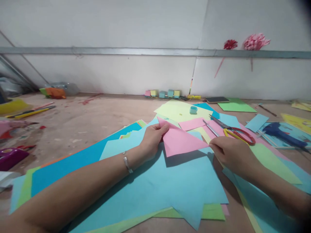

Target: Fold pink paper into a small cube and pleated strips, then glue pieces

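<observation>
A piece of pink paper [181,139] with pointed corners is held up in both hands over a pile of light blue sheets [155,187]. My left hand [154,137] grips its left side, thumb on top. At the sharp right corner, my right hand [225,150] pinches the paper between thumb and fingers. Just beyond the right hand lie red-handled scissors [239,131] and a second pair with yellow handles [230,133]. The paper casts a shadow on the blue sheet below. Whether it is folded I cannot tell.
Several small paper cubes [162,94] line the wall, with another blue cube [193,110] on yellow paper. A blue glue gun [284,134] lies at right, a dark phone [217,100] at the back. A purple tape dispenser [12,158] and pencils [31,112] are at left.
</observation>
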Motion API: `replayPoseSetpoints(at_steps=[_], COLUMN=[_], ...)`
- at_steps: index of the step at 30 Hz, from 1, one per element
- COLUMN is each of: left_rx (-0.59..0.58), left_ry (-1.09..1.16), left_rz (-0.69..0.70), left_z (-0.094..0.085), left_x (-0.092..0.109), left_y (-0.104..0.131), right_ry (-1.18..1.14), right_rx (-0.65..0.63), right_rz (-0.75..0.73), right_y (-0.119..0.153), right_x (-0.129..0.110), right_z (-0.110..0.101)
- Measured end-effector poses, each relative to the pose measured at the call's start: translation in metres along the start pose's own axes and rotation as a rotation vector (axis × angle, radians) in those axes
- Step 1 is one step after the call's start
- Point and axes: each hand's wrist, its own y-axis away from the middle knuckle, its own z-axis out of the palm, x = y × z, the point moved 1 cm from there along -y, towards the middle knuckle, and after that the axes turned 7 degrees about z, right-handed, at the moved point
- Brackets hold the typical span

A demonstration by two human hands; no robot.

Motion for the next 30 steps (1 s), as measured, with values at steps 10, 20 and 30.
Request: replayPoseSetpoints(at_steps=[10, 20, 30], left_rx=[-0.14, -0.227, -0.517], left_ry=[0.001, 0.103, 0.291], left_rz=[-0.05, -0.088, -0.197], left_z=[0.008, 0.008, 0.01], left_x=[0.001, -0.002, 0.002], left_y=[0.018, 0.017, 0.022], right_ry=[-0.031, -0.353, -0.701], right_rx=[0.159, -0.037, -0.3], right_rz=[-0.394, -0.259, 0.139], right_y=[0.011, 0.009, 0.004], right_x=[-0.016, -0.017, -0.023], right_z=[0.02, 0.012, 0.004])
